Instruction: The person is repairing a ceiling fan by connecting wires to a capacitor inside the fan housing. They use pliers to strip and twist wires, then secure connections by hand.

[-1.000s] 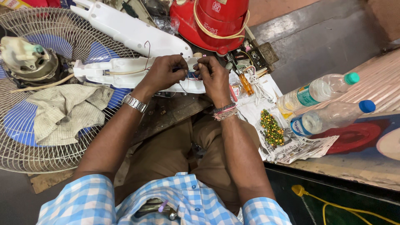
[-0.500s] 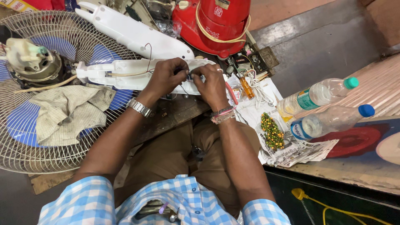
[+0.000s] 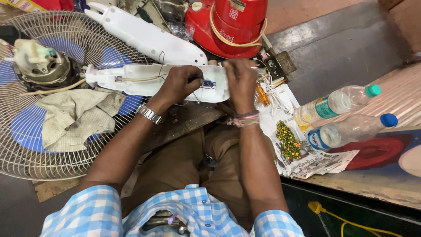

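Gripping an opened white plastic casing (image 3: 144, 81) lying lengthwise left to right, the left hand (image 3: 180, 83) apparently pinches its wires while the right hand (image 3: 240, 79) clasps the near end.

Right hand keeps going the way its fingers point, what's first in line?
Likely the red appliance base just beyond the white housing that the right hand grips; depth is unclear from above.

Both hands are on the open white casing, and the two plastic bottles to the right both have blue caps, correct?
Not quite. In the head view the left hand and right hand are on the open white casing, but only the nearer bottle has a blue cap; the farther bottle has a green one.
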Demonstrator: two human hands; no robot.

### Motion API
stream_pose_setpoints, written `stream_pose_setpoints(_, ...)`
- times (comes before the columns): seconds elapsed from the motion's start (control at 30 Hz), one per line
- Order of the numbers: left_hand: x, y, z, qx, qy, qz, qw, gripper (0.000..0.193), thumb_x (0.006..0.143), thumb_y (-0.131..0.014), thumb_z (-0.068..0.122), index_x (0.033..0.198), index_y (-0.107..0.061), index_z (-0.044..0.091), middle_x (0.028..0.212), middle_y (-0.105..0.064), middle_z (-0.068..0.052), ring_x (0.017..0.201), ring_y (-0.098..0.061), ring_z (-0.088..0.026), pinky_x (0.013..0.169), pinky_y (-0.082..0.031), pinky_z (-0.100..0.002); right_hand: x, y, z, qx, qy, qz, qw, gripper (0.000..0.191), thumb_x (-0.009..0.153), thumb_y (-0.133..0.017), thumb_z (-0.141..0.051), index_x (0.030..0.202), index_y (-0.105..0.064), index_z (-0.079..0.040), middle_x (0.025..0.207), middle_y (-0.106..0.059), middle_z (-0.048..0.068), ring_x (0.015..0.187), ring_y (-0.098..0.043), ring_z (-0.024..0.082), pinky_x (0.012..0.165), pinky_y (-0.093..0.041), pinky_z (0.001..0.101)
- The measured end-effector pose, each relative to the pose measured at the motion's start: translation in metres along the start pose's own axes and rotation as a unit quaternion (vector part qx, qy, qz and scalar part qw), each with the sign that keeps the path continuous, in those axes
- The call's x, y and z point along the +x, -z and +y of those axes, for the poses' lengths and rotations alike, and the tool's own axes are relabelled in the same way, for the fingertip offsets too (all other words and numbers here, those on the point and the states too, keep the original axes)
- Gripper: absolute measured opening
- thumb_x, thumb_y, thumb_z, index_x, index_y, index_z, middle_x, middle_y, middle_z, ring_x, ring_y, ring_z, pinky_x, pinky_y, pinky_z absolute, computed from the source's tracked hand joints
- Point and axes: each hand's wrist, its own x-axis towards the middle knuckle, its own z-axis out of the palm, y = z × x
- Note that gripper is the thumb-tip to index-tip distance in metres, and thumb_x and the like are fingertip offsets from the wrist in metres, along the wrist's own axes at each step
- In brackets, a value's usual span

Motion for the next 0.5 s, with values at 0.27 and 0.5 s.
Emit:
stream_pose_setpoints(0.27,0.003,0.005,0.0,-0.064,0.082,-0.042,0.994,0.015,0.089,-0.067,0.01,0.098,-0.073,0.0,0.071,-0.072,-0.009,0.059,-0.068,-0.012,0.057,-0.054,-0.03,-0.018,-0.006,-0.007,-0.154,0.133,-0.047,0.978,0.036,0.079,-0.079,-0.01,0.113,-0.07,-0.015,0.114,-0.063,0.007,0.115,-0.056,0.034,0.089,-0.042,0.0501)
stream_pose_setpoints(0.5,0.0,0.014,-0.004,-0.121,0.127,-0.066,0.982,0.016,0.09,-0.068,0.01,0.098,-0.072,-0.003,0.072,-0.071,-0.007,0.061,-0.068,-0.011,0.056,-0.056,-0.029,-0.021,-0.026,-0.027,-0.094,0.198,-0.099,0.971,0.023,0.088,-0.077,-0.011,0.11,-0.07,-0.014,0.106,-0.066,0.003,0.112,-0.059,0.028,0.09,-0.045,0.0459)
